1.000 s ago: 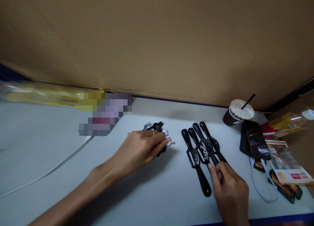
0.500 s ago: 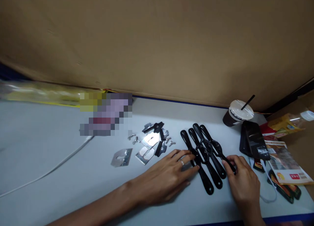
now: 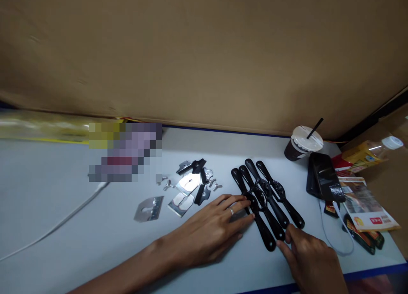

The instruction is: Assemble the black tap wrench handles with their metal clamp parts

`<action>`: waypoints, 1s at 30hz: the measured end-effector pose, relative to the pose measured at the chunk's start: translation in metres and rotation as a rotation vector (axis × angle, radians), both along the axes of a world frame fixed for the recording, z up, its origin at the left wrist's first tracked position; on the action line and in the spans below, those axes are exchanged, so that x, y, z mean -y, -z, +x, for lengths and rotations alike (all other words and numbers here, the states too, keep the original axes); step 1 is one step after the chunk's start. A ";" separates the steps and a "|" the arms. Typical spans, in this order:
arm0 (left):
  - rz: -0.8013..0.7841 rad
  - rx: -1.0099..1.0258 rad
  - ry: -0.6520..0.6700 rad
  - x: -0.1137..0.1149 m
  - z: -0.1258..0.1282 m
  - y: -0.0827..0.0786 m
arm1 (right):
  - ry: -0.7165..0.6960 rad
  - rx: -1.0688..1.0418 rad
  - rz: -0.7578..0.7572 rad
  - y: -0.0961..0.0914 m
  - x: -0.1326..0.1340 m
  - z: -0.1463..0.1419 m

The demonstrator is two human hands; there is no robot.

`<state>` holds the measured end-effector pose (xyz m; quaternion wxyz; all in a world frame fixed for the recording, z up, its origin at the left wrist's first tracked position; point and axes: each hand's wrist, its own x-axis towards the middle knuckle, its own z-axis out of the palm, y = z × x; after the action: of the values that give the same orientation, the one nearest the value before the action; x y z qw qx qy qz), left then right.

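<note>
Several black spokeshave bodies lie side by side on the white table. My left hand [image 3: 219,221] rests with its fingers stretched over the middle of the leftmost spokeshave body [image 3: 264,231]. The thumb and index finger of my right hand [image 3: 310,251] close around the lower end of the second spokeshave body [image 3: 270,219]. Beside it lie a third body [image 3: 278,210] and, farthest right, a fourth [image 3: 293,212]. Left of them are loose shiny blades [image 3: 181,204], one apart from the others [image 3: 149,209], dark cap irons [image 3: 202,194] and small thumbscrews [image 3: 217,186].
At the back right stands a lidded cup [image 3: 301,145] with a black straw. Near it are a phone [image 3: 328,177] with a white cable, a bottle [image 3: 371,151] and a printed packet [image 3: 366,204]. A blurred-out object [image 3: 130,151] and yellow plastic packaging [image 3: 47,126] lie at left.
My right hand has let go of the rightmost spokeshave body and moved left to the second one's lower end. My left hand stays on the leftmost body. The view has shifted slightly.
</note>
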<state>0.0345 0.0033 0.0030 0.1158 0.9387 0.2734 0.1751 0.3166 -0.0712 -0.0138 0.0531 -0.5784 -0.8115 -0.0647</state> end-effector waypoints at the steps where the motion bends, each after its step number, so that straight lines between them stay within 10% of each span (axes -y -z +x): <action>1: 0.005 0.002 0.001 0.000 0.000 0.000 | -0.028 -0.003 0.015 0.002 -0.001 0.001; 9: 0.012 -0.022 -0.011 -0.001 0.000 0.002 | -0.035 -0.061 0.052 0.002 -0.010 -0.002; 16: 0.018 -0.052 -0.031 -0.002 -0.003 0.001 | 0.311 -0.206 0.065 -0.013 -0.032 -0.003; 30: -0.023 -0.020 -0.016 -0.004 -0.004 0.006 | 0.300 -0.316 -0.042 0.003 -0.039 0.005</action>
<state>0.0309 0.0070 -0.0030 0.1222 0.9368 0.2842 0.1636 0.3221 -0.0319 -0.0164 0.1574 -0.6964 -0.6992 0.0364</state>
